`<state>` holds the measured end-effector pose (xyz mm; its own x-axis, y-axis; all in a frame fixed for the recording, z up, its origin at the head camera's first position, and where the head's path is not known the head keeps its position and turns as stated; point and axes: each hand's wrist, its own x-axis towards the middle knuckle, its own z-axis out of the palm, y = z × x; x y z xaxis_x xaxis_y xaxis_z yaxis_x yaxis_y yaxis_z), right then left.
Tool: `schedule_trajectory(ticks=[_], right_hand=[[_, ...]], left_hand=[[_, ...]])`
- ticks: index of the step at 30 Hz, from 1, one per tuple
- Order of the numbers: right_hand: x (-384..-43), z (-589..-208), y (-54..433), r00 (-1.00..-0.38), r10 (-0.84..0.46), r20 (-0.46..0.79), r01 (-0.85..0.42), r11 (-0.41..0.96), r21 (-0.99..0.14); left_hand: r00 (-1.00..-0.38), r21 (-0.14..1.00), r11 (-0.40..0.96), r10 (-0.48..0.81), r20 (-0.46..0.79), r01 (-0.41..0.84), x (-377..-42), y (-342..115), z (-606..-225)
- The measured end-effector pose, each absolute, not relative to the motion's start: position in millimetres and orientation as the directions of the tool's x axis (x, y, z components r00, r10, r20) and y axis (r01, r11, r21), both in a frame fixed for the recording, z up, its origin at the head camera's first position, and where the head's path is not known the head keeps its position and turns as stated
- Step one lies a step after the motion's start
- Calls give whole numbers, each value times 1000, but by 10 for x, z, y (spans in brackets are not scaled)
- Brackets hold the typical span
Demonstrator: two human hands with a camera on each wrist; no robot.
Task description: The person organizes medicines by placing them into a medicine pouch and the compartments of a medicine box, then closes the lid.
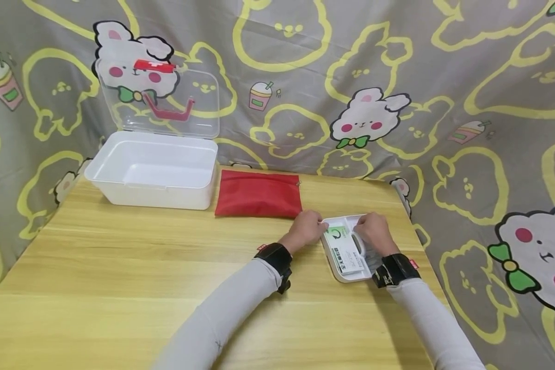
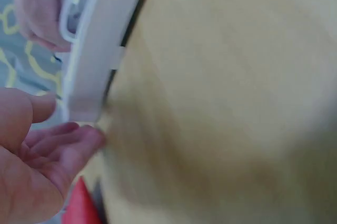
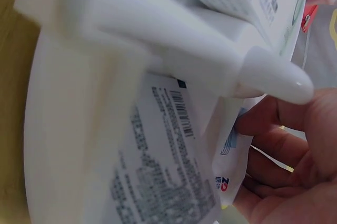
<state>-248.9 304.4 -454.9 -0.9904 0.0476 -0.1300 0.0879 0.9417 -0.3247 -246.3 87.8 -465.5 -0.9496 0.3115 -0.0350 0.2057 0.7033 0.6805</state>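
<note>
A white plastic tray (image 1: 338,273) with a loop handle (image 2: 65,21) lies at the right of the table. My left hand (image 1: 307,228) holds its far left corner, the thumb at the rim and the fingers outside. In the left wrist view that hand (image 2: 47,155) is loosely bent around the corner. My right hand (image 1: 375,232) is over the tray's right half. Its thumb and fingers pinch a white packet (image 3: 226,153) with blue print. A second printed packet (image 3: 166,155) and a white piece with a tapered tip (image 3: 279,77) lie beside it. A green-and-white box (image 1: 345,253) fills the left half.
A red zipped pouch (image 1: 260,195) lies left of the tray, close to my left hand. Further left stands a white box (image 1: 159,198), its clear lid (image 1: 203,103) with a red handle raised against the patterned curtain (image 1: 296,82) behind the wooden table (image 1: 134,277).
</note>
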Motion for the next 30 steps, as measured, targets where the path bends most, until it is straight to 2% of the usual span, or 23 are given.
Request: schedule_trajectory(ticks=[6,9,12,17,19,23,30], right_hand=[[-2498,-4562,3033,-987,57,-150,105,938,-331],[-2496,-4555,3038,-990,39,-139,83,942,-326],[-2484,-4548,3049,-990,28,-140,72,945,-319],[-2459,-4540,3086,-988,43,-150,88,947,-308],[-2456,-4533,3092,-988,48,-148,92,947,-308],[-2468,-4533,3090,-989,49,-139,90,947,-308],[-2464,-4565,3062,-990,52,-130,92,942,-322]], left_hand=[[-948,651,694,284,146,308,-2628,390,-4329],[-961,592,757,207,184,276,-2775,65,-4213],[-985,517,840,118,124,165,-2867,-252,-4148],[-992,417,909,50,-119,-4,-2867,-611,-4171],[-985,427,904,58,-160,-16,-2842,-672,-4223],[-990,484,875,87,-113,21,-2808,-646,-4358],[-993,462,885,95,-72,51,-2741,-256,-4519]])
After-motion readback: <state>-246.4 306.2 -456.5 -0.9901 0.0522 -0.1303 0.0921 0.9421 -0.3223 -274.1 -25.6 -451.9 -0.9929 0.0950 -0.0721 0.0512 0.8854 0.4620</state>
